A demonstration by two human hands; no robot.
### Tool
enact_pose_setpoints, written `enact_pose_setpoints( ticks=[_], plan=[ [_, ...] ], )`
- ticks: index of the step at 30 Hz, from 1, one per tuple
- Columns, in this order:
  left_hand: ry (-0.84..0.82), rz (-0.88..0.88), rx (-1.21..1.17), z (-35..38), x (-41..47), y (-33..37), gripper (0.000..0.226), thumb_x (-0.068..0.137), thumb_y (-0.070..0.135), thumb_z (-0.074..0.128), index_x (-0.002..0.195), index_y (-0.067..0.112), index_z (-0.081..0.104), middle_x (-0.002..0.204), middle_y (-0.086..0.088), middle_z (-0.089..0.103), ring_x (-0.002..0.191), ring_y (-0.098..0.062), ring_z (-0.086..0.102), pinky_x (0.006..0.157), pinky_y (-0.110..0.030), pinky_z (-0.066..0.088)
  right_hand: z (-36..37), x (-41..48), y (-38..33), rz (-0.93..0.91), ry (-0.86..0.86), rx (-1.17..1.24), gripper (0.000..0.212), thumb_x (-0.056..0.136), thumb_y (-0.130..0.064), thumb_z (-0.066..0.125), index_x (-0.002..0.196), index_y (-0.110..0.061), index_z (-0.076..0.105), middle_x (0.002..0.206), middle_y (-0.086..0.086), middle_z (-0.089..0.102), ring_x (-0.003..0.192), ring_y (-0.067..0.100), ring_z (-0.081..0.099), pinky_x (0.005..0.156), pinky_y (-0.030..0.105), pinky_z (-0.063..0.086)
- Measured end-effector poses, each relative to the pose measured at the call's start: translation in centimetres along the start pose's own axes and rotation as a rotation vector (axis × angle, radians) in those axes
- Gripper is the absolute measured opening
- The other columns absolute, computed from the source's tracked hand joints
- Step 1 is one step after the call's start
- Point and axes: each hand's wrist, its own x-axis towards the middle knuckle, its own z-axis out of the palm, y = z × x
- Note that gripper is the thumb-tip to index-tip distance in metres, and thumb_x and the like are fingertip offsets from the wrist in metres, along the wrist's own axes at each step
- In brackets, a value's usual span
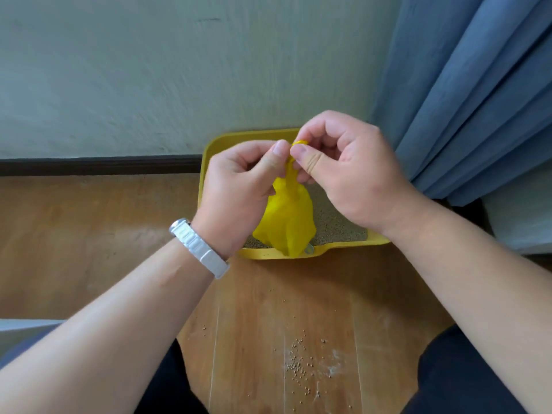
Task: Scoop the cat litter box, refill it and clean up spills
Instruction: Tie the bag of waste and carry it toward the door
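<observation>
text: none legible | labels, numbers: none (watch [198, 248] face hidden)

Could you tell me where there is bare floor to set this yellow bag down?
The wooden floor left of the litter box is bare, bordered by the baseboard and the left hand. A narrower strip lies before the box. Spilled litter crowds the boards between the knees; the curtain hems the right.

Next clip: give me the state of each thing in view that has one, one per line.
bag: bulging, neck twisted, hanging over the box.
left hand: pinches the bag's neck.
right hand: pinches the neck's top end.
box: on the floor, holds litter.
spill: grains scattered on the floor, not cleaned up.
</observation>
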Motion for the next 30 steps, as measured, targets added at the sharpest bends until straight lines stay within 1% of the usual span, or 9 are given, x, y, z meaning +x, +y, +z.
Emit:
enact_pose_setpoints(
  ticks=[2,4,7,11,14,17,21,24,30],
  plan=[
    [-0.058,0.001,0.021,0.0,-0.3,-0.6,0.019,0.093,0.025,0.060,0.083,0.014,0.072,0.078,-0.014,0.067,0.068,-0.011,0.056,0.060,-0.023,0.048,-0.4,0.0,0.0,0.019,0.000,0.042,0.013,0.092,-0.004,0.063,0.084,-0.014,0.060,0.070,0.001,0.063,0.063,0.010,0.063,0.061,0.025,0.055],
    [-0.120,0.036,0.054,0.1,-0.7,-0.9,0.014,0.092,0.024,0.061,0.085,0.019,0.071,0.083,-0.004,0.069,0.070,-0.008,0.058,0.065,-0.022,0.049,-0.8,0.0,0.0,0.046,0.006,0.056,0.013,0.092,-0.003,0.063,0.084,-0.013,0.061,0.070,0.003,0.064,0.062,0.010,0.064,0.061,0.029,0.057],
    [-0.128,0.082,0.066,0.4,-0.9,-1.2,0.006,0.084,0.022,0.067,0.089,0.020,0.072,0.092,-0.011,0.071,0.078,-0.013,0.062,0.070,-0.027,0.052,-1.1,0.0,0.2,0.094,-0.006,0.080,0.007,0.092,-0.002,0.063,0.087,-0.007,0.062,0.070,0.005,0.064,0.061,0.010,0.064,0.060,0.027,0.056],
    [-0.071,0.060,0.092,0.6,-0.7,-1.1,0.008,0.084,0.020,0.072,0.084,0.028,0.072,0.078,0.004,0.073,0.070,-0.007,0.060,0.065,-0.022,0.051,-1.3,-0.2,0.6,0.091,0.004,0.089,0.003,0.090,-0.009,0.066,0.090,-0.010,0.063,0.077,0.005,0.066,0.068,0.012,0.064,0.065,0.026,0.056],
    [-0.014,0.041,0.102,0.1,-0.6,-0.7,0.011,0.085,0.014,0.073,0.084,0.024,0.072,0.075,0.001,0.070,0.068,-0.006,0.055,0.064,-0.018,0.048,-2.1,-1.2,2.0,0.064,0.003,-0.185,0.024,0.084,-0.033,0.066,0.104,-0.021,0.064,0.097,0.000,0.066,0.088,0.013,0.064,0.077,0.030,0.055],
    [-0.005,0.030,0.075,-0.6,-0.3,0.3,0.005,0.084,0.014,0.074,0.087,0.019,0.074,0.078,-0.004,0.072,0.069,-0.006,0.056,0.066,-0.020,0.048,-3.0,-2.5,3.4,0.122,-0.138,-0.464,0.056,0.081,-0.056,0.062,0.129,-0.029,0.054,0.124,-0.012,0.054,0.115,0.011,0.052,0.095,0.032,0.046],
    [-0.013,0.039,0.028,-0.4,1.1,2.6,0.008,0.079,0.017,0.077,0.086,0.016,0.073,0.080,-0.010,0.072,0.071,-0.013,0.059,0.068,-0.028,0.051,-2.7,-2.8,4.1,0.264,-0.272,-0.578,0.070,0.087,-0.055,0.060,0.147,-0.035,0.031,0.149,-0.017,0.032,0.136,0.008,0.032,0.107,0.029,0.032],
    [-0.038,0.058,0.012,0.3,2.1,4.5,0.004,0.083,0.011,0.074,0.086,0.011,0.072,0.075,-0.008,0.067,0.068,-0.014,0.055,0.065,-0.028,0.047,-1.5,-2.9,4.4,0.235,-0.271,-0.529,0.064,0.091,-0.047,0.060,0.147,-0.035,0.031,0.149,-0.015,0.035,0.135,0.008,0.032,0.104,0.027,0.032],
    [-0.073,0.076,-0.055,0.8,3.1,9.1,0.007,0.084,0.004,0.071,0.084,0.011,0.071,0.073,-0.007,0.065,0.063,-0.009,0.053,0.060,-0.019,0.047,-0.4,-2.5,3.9,0.185,-0.206,-0.471,0.059,0.085,-0.055,0.056,0.138,-0.034,0.040,0.136,-0.011,0.048,0.123,0.015,0.047,0.098,0.042,0.045]
  ],
)
